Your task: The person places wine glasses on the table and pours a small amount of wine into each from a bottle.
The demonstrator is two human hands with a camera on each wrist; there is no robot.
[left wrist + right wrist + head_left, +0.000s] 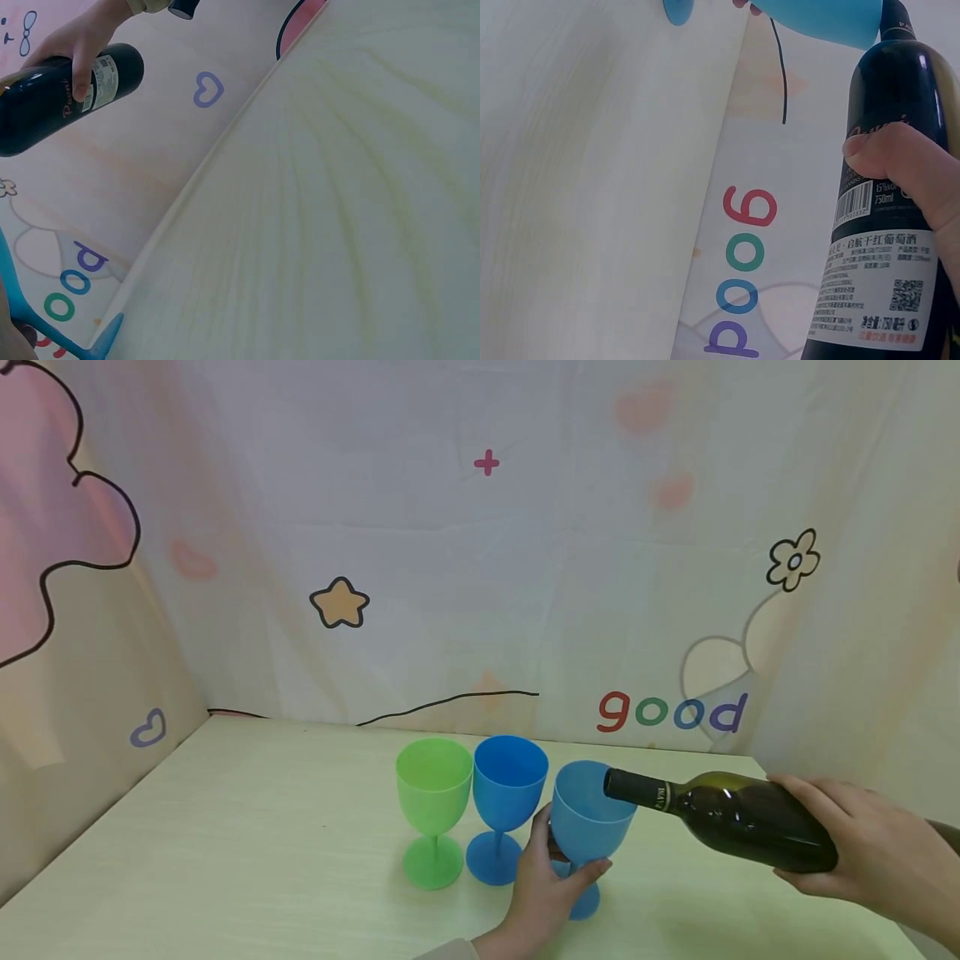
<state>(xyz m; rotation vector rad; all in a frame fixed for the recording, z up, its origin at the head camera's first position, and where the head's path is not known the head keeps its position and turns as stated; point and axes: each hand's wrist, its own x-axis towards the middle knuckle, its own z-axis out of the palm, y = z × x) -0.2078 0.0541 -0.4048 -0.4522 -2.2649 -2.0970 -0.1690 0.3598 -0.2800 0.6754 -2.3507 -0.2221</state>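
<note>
A dark wine bottle [750, 818] lies nearly level in the air, gripped round its body by my right hand [877, 843]. Its mouth points left, over the rim of a light blue goblet [588, 814]. My left hand [543, 885] holds that goblet just under its bowl, around the stem. The goblet's foot [587, 903] shows below the hand; whether it touches the table cannot be told. In the right wrist view the bottle's white back label [874, 289] faces the camera, with the thumb above it. No liquid is visible at the bottle's mouth.
A darker blue goblet [510, 783] stands upright just left of the held one, and a green goblet [435, 789] stands beside it. All are on a pale table [247, 835]. A printed cloth [420, 552] hangs behind the table and at its sides.
</note>
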